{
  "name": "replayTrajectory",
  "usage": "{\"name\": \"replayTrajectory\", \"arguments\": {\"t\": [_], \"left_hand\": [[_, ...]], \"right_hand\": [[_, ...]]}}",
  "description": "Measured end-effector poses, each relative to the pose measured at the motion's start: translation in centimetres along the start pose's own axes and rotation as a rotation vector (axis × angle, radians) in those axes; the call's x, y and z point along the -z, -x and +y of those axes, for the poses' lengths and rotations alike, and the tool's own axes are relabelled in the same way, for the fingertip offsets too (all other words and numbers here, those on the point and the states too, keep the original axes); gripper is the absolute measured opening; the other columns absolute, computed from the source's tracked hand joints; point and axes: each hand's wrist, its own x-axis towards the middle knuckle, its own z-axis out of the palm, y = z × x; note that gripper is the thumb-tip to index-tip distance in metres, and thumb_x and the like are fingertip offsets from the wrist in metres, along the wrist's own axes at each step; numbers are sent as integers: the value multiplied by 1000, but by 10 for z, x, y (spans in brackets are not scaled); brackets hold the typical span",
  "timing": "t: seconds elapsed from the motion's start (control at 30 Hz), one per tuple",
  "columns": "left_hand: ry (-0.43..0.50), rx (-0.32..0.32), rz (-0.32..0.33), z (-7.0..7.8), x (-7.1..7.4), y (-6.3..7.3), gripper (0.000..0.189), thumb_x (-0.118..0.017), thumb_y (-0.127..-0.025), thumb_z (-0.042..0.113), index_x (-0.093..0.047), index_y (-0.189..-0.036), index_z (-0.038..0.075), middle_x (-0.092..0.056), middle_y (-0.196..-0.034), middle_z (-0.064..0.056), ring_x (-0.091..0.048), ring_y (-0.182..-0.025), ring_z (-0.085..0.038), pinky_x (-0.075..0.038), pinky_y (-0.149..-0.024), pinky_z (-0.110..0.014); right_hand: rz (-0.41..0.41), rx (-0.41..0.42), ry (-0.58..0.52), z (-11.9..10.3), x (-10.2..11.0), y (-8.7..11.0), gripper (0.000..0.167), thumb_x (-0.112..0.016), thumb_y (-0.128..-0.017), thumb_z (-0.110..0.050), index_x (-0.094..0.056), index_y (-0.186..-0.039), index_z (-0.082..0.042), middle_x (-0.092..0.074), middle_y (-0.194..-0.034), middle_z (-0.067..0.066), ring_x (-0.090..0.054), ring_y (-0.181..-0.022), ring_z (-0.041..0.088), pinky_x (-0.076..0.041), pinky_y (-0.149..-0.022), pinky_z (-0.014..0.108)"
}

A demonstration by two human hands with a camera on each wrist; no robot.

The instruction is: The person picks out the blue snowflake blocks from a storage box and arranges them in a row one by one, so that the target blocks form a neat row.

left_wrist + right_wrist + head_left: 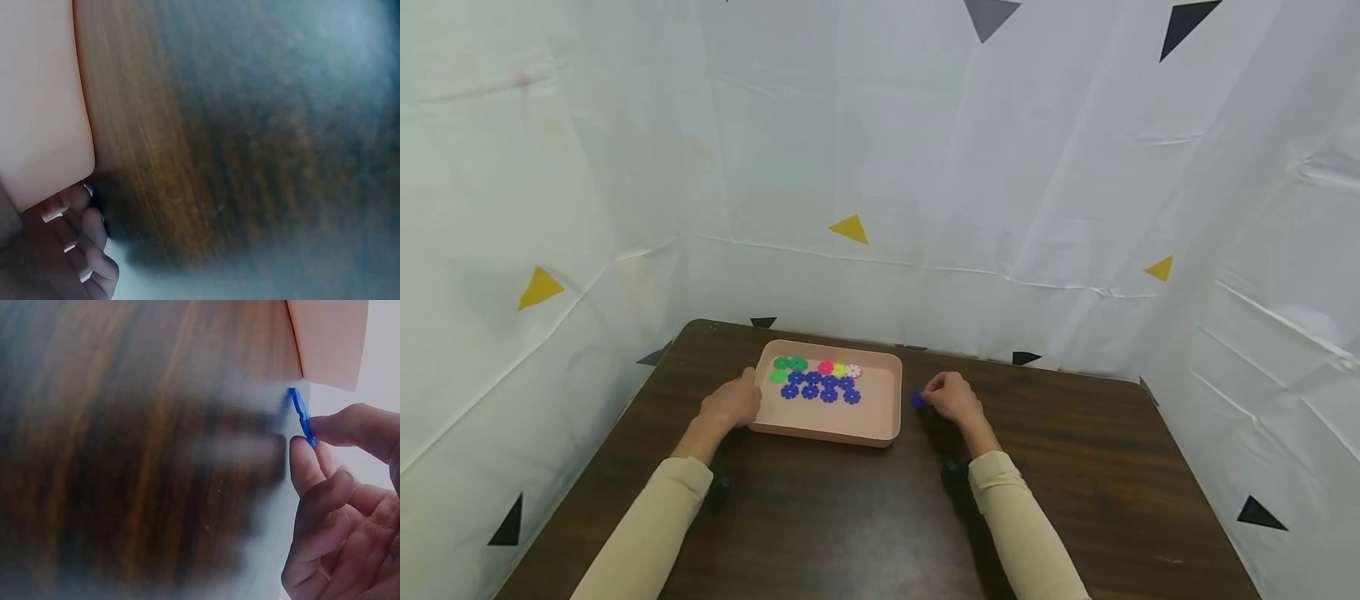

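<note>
Between the thumb and fingertips of my right hand (951,397) is a blue flower-shaped disc (918,400), just right of the pink tray (880,417). In the right wrist view the pinched disc (302,417) shows edge-on, with the tray's corner (331,344) beyond it. My left hand (735,402) grips the tray's left side, its fingers (94,228) curled at the wall in the left wrist view. In the tray lie several blue flower discs (828,395), green ones (798,364), a pink (825,367), a yellow (839,370) and a white one (853,372).
The dark wooden table (820,517) carries the tray near its far edge. White cloth (895,150) with black, grey and yellow triangles hangs behind and at both sides.
</note>
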Motion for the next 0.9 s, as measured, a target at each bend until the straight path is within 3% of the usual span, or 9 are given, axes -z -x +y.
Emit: {"name": "replayTrajectory", "arguments": {"t": [0.27, 0.5, 0.63, 0.8, 0.9], "left_hand": [[12, -12, -21, -4, 1, -4, 46, -36, -115, 25, -34, -151, -3, -62, -109, -19, -62, -92, -32, -50, -83, -50], [21, -9, -10, 4, 6, 11, 46, -38, -114, 23, -33, -152, -4, -62, -111, -20, -62, -94, -33, -50, -89, -53], [26, -12, -12, 3, 6, 10, 49, -38, -115, 23, -30, -154, -5, -62, -111, -21, -62, -94, -33, -50, -89, -53], [28, 13, -33, 2, 4, 5, 51, -38, -115, 23, -27, -157, -5, -63, -114, -21, -62, -94, -33, -49, -93, -54], [22, 29, -42, 4, 3, 4, 53, -39, -115, 22, -24, -158, -4, -63, -106, -20, -62, -89, -32, -49, -89, -52]], "right_hand": [[12, 27, -22, 1, -3, -2, 18, -71, -100, -24, -76, -103, -8, -72, -102, 9, -63, -92, 26, -51, -85, 49], [15, 61, -75, 3, -5, -3, 19, -70, -99, -21, -73, -104, -2, -70, -99, 11, -62, -87, 24, -50, -77, 37], [21, 51, -129, 3, -5, -3, 24, -66, -102, -23, -72, -107, -1, -72, -96, 12, -63, -87, 24, -49, -76, 34], [50, 42, -189, 2, -5, -3, 28, -63, -105, -27, -72, -111, -1, -73, -96, 12, -65, -90, 26, -51, -81, 39], [115, 61, -252, 1, -6, -4, 31, -62, -105, -29, -73, -113, -1, -72, -103, 13, -65, -96, 27, -53, -87, 44]]}}
